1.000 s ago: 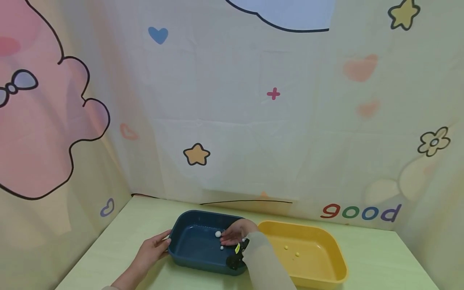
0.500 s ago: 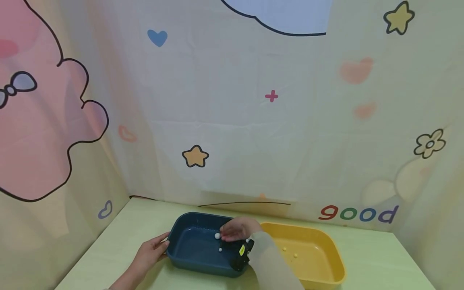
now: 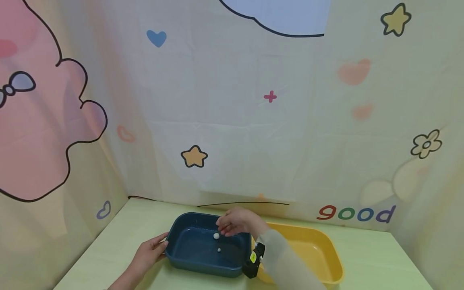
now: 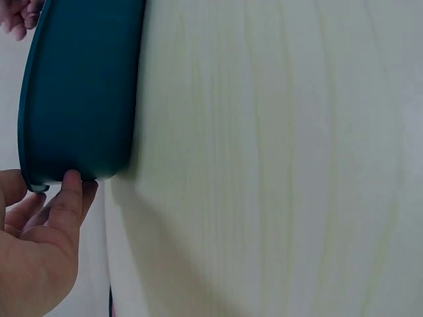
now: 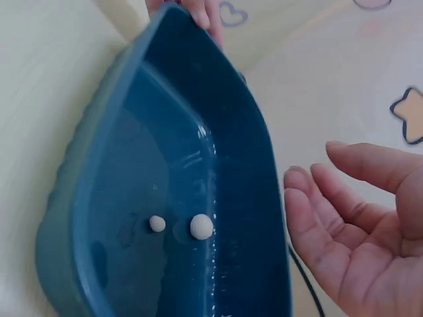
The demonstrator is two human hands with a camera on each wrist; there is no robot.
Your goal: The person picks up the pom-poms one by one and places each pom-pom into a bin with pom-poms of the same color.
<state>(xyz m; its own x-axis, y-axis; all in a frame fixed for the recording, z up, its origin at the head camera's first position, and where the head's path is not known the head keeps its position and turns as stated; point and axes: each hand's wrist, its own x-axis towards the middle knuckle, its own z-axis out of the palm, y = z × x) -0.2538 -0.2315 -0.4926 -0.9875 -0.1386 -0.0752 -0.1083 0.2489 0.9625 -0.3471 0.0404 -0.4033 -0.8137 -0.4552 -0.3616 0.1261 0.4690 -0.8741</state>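
A dark blue plastic basin [image 3: 195, 264] stands on the table. Its left end is in my left hand [image 3: 148, 251], with the thumb at the rim and the fingers against the outer wall in the left wrist view. Two white balls lie on the basin's floor, a larger ball [image 5: 201, 226] and a smaller ball [image 5: 157, 224] beside it. My right hand [image 3: 239, 222] hovers over the basin's far right rim. Its fingers are loosely bent, and nothing shows between them in the right wrist view.
A yellow basin [image 3: 335, 259] stands right of the blue one, partly covered by the right sleeve [image 3: 290, 259]. A black device [image 3: 253, 259] with a yellow label is strapped to the right wrist. A printed cloth [image 3: 232, 169] hangs behind the pale green table [image 3: 377, 257].
My right hand has risen from low inside the blue basin to above its far rim, and its forearm has shifted right. The left hand keeps its hold; the white balls lie in place.
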